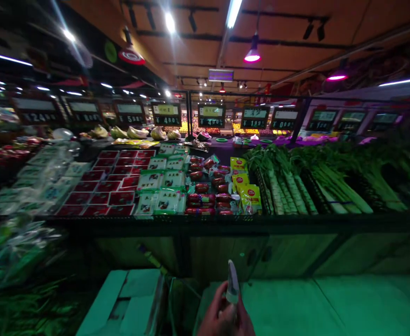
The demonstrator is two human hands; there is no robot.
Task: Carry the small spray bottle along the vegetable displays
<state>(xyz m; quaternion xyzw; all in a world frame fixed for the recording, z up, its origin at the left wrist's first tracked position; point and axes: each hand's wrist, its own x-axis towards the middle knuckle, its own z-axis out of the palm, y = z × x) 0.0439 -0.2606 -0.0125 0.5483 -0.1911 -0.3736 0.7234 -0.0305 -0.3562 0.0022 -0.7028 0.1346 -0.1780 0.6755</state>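
My right hand [224, 317] shows at the bottom edge, just right of centre. Its fingers pinch a thin pale strip [232, 282] that stands upright; I cannot tell what the strip is. It is held over the pale floor [331, 303], in front of a dark produce shelf [226, 224]. My left hand is out of view. Nearest on the shelf are yellow packets [249, 196] and red wrapped packs [201, 198].
Bundles of green stalks [296, 186] fill the shelf's right half, and red trays [103, 186] and white-green packs [163, 186] fill its left. Price signs [211, 115] hang behind. White boxes [128, 303] stand on the floor at lower left, beside bagged greens [12, 252].
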